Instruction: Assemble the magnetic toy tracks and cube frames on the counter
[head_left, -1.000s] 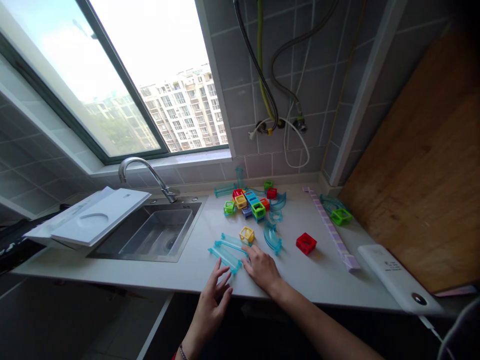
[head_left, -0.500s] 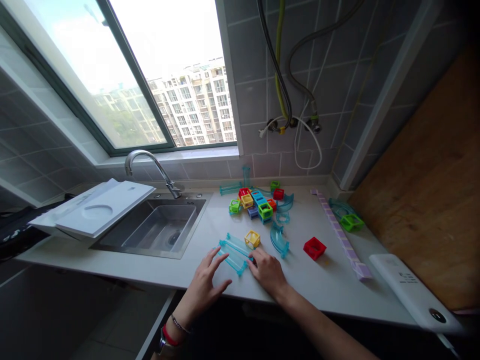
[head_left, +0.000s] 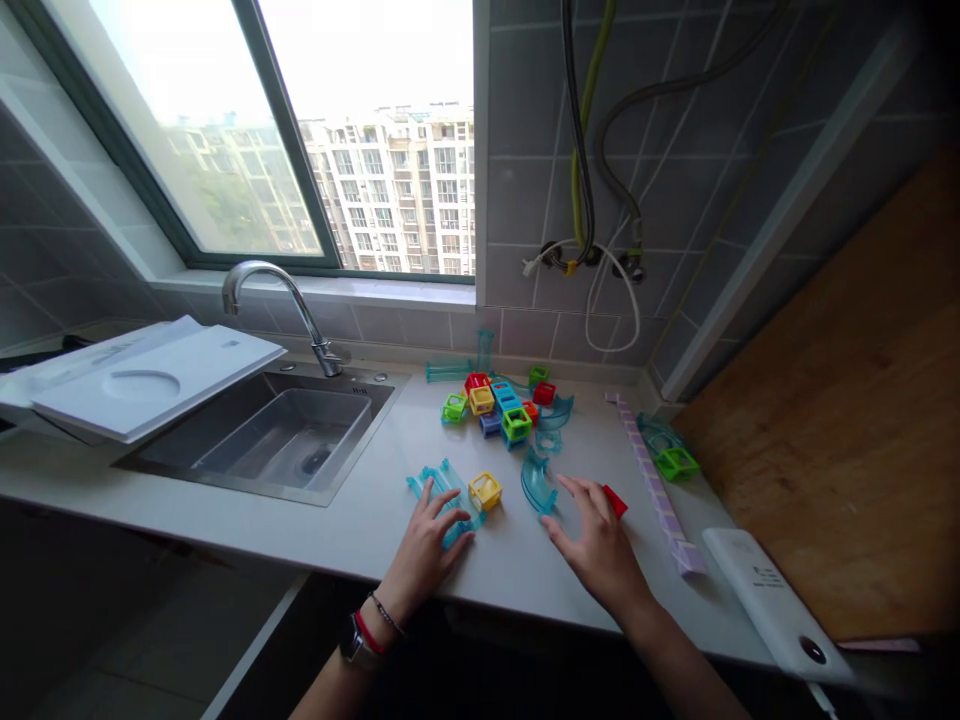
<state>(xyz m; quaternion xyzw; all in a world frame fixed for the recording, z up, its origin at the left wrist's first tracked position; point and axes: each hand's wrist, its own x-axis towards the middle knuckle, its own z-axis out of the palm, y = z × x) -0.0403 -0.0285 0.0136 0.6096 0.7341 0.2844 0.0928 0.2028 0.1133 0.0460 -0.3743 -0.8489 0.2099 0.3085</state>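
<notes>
The left hand is resting palm down over the clear blue straight tracks, which are lying under and just beyond its fingers near the front of the worktop. Its fingers are curving loosely, but whether they are gripping a track I cannot tell. The yellow block is sitting just beyond the left hand's fingertips, to the right of the tracks. The right hand is hovering with thumb and fingers spread wide, its gap facing the curved blue track, which is lying just to its left; the thumb tip is coming close to the track's lower end, contact being unclear. The red block is partly hiding behind the right hand's fingers. A strip of bare worktop is showing between the yellow block and the curved track, and more is showing in front of both hands down to the front edge. Farther back, the pile of coloured blocks is standing towards the wall. The sink is bordering the left side, while the striped strip and the white device are edging the right.
</notes>
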